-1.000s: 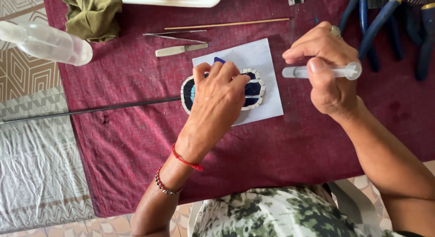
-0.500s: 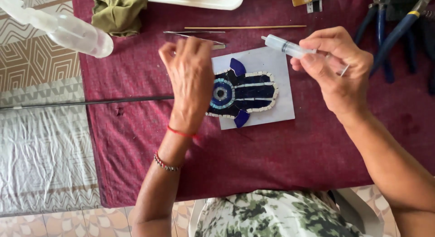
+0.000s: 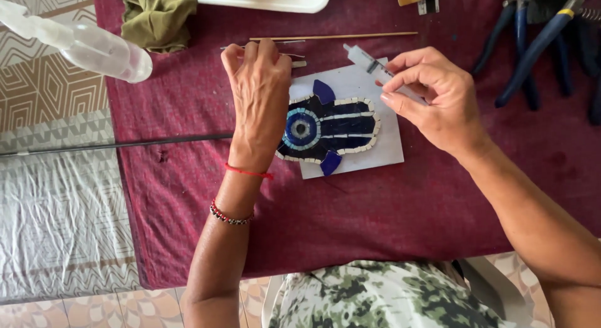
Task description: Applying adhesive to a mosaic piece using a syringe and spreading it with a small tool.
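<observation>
Right hand point(image 3: 432, 99) pinched a clear syringe point(image 3: 375, 68) above the blue hand-shaped mosaic point(image 3: 338, 127) on its white card point(image 3: 388, 152), left hand point(image 3: 258, 96) curled at the tweezers point(image 3: 297, 63) beside it, grip unclear; a slip could smear glue on tiles, pliers point(image 3: 532, 46) crowded right, open cloth point(image 3: 375, 209) below.

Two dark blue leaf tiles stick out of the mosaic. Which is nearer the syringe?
The upper leaf tile, at the mosaic's top edge, nearer the syringe in the right hand. The lower leaf tile points toward the person.
</observation>
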